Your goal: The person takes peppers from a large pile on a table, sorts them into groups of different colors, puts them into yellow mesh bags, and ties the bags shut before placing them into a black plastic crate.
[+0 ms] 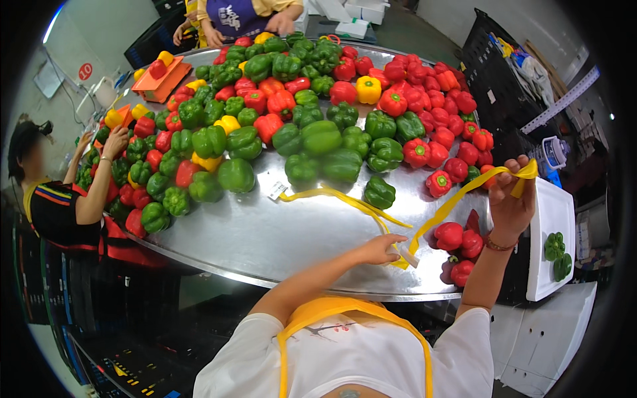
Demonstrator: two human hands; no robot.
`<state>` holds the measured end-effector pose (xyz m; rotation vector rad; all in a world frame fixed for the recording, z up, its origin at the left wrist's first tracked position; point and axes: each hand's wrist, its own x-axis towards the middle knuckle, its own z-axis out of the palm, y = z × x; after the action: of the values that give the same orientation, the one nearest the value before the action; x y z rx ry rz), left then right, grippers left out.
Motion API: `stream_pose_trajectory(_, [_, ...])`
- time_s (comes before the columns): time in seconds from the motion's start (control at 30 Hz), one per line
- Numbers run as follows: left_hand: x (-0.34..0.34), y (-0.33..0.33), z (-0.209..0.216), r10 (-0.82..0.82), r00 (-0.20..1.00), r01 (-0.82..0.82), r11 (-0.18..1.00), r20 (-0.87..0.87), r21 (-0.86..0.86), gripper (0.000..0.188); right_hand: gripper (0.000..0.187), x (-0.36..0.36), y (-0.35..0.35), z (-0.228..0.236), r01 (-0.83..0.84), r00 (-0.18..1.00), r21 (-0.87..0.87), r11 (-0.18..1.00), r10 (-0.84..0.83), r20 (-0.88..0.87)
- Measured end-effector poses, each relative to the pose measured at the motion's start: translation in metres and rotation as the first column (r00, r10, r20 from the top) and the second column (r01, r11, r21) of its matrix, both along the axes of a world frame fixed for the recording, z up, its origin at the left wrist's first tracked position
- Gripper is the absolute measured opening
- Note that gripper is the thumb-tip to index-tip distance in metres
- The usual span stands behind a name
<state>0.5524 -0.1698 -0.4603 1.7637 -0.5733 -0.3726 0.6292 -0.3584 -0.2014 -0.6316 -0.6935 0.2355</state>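
My right hand (511, 199) is raised over the right side of the table, its fingers closed around a yellow ribbon (450, 204). From there the ribbon slopes down to my left hand (381, 249) near the table's front edge. My left fingers bend at the ribbon's lower part, with the forefinger stretched out beside a small whitish piece (409, 257). More yellow strips (332, 193) lie on the metal, one ending at a white tag (277, 191). Beneath my right hand sit several red bell peppers (449, 235). Green bell peppers (342, 165) are heaped beyond the strips.
A large metal table (232, 249) carries piles of red, green and yellow peppers. A co-worker (60, 199) stands at the left with a raised hand; another person (242, 16) works at the far side. An orange scale (159, 81) and a white box lid (541, 219) with green peppers flank the table.
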Motion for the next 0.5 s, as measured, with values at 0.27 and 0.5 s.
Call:
stream_pose_trajectory(0.27, [0.002, 0.037, 0.019, 0.166, 0.982, -0.155, 0.980, 0.085, -0.124, 0.070, 0.037, -0.014, 0.025, -0.004, -0.083, 0.995, -0.145, 0.986, 0.075, -0.059])
stream_pose_trajectory(0.5, [0.007, 0.037, -0.012, 0.193, 0.967, -0.197, 0.980, 0.168, 0.006, 0.059, 0.033, -0.009, 0.075, 0.054, -0.345, 0.928, -0.130, 0.930, 0.358, 0.104])
